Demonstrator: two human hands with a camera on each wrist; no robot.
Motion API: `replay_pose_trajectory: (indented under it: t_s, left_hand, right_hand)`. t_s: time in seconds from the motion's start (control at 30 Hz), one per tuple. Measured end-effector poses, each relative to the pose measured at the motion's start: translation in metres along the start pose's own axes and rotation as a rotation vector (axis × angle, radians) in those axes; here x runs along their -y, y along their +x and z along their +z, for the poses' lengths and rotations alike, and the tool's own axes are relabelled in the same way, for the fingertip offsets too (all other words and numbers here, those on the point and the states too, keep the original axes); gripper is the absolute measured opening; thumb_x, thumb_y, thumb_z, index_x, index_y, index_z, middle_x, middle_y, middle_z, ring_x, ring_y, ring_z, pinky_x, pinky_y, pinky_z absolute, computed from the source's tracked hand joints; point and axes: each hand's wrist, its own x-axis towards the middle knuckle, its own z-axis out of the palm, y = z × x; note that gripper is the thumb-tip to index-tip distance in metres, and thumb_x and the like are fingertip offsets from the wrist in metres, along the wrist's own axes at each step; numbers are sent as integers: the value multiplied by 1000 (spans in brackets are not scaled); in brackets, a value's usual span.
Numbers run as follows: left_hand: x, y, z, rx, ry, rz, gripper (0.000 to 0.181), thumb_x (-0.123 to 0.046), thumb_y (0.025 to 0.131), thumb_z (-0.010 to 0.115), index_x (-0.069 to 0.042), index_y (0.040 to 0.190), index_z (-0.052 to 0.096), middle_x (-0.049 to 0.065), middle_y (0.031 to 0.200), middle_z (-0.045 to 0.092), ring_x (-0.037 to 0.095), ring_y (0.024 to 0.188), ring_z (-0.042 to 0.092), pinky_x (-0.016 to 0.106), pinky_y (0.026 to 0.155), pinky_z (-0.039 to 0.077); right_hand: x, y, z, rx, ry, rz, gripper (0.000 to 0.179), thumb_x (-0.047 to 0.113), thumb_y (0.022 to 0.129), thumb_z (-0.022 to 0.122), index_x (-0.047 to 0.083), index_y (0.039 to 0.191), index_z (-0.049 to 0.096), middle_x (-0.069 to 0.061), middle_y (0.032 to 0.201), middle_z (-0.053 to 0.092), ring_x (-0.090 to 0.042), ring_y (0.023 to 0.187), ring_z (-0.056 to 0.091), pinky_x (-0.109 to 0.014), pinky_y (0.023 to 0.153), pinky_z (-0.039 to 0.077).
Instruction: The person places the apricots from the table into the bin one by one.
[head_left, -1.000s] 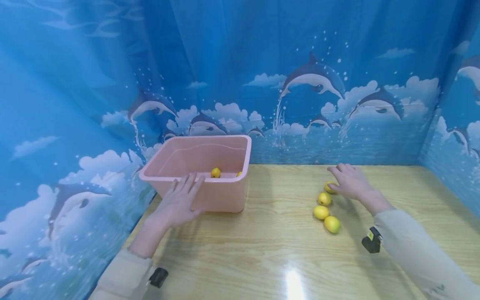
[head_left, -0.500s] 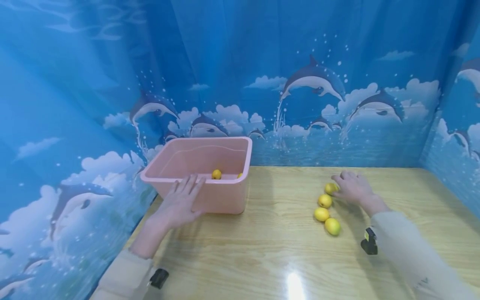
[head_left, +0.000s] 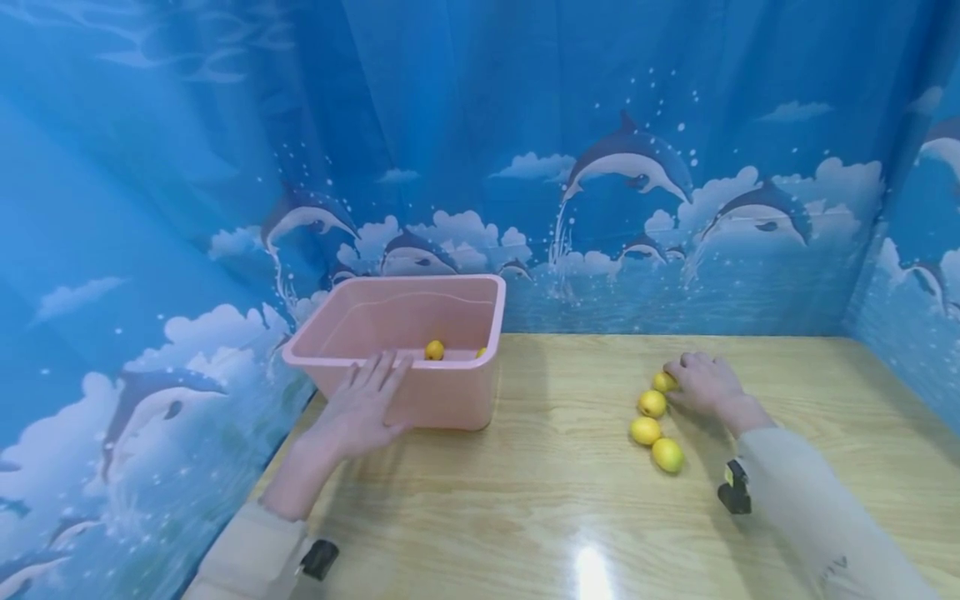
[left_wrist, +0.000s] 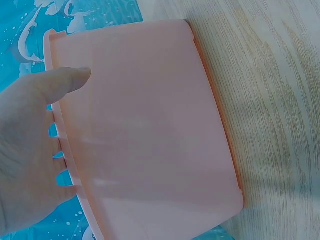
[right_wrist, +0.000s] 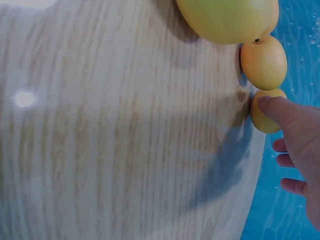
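My left hand [head_left: 360, 408] rests at the near rim of a pink plastic tub [head_left: 442, 396], fingers straight and spread over the edge. In the left wrist view the thumb [left_wrist: 70, 82] lies in front of the tub's outer wall. My right hand [head_left: 705, 383] is at the farthest lemon [head_left: 663, 382] of a short row on the table. In the right wrist view its thumb [right_wrist: 275, 107] presses on that lemon, with the other fingers partly hidden beyond. Nearer in the row lie more lemons, a yellow lemon [head_left: 652, 404], another lemon [head_left: 645, 431] and a greenish-yellow lemon [head_left: 667, 456].
Inside the tub a lemon [head_left: 434, 350] lies on the bottom, and a second lemon [head_left: 481, 353] shows partly behind the rim. The wooden table [head_left: 510, 517] ends at a blue dolphin-print curtain [head_left: 480, 167] at the back and left.
My right hand has come down onto the farthest lemon, its thumb and fingers closing about it. My left hand has stayed at the tub's rim.
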Motion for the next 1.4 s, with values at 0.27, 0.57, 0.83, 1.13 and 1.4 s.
replay_pose_trajectory:
  t_s: [0.27, 0.57, 0.83, 1.13, 1.4]
  left_hand:
    - [0, 0, 0, -4, 7, 13, 89, -45, 86, 60, -15, 150, 7, 12, 155, 3, 32, 140, -1, 52, 111, 2]
    - [2, -1, 1, -16, 6, 35, 88, -45, 87, 60, -14, 150, 8, 13, 155, 3, 33, 140, 1, 52, 111, 3]
    - [1, -1, 0, -11, 14, 32, 89, -45, 87, 59, -15, 150, 5, 13, 155, 2, 33, 140, 0, 52, 111, 2]
    - [1, -1, 0, -16, 4, 26, 88, -44, 86, 62, -13, 150, 9, 13, 155, 4, 34, 140, 1, 53, 111, 3]
    - [1, -1, -1, -13, -6, 36, 89, -45, 86, 61, -15, 150, 7, 12, 155, 3, 33, 140, 1, 53, 111, 3]
  right_hand:
    - [-1, -2, 0, -7, 3, 12, 51, 32, 81, 68, -3, 116, 57, -19, 93, 54, -38, 89, 51, -60, 78, 41]
    - [-8, -7, -3, 9, 8, 50, 55, 39, 84, 62, -2, 120, 56, -25, 105, 55, -44, 98, 50, -66, 83, 37]
    - [-5, -2, -28, -31, 2, 4, 54, 36, 81, 68, -1, 119, 57, -20, 98, 56, -37, 89, 53, -59, 75, 42]
    - [31, 3, -68, -83, -52, -84, 49, 35, 80, 69, 4, 117, 60, -8, 88, 53, -27, 80, 49, -40, 62, 36]
    - [72, 12, -91, -159, -92, -194, 45, 34, 80, 71, 7, 114, 61, -6, 88, 52, -25, 80, 47, -36, 61, 34]
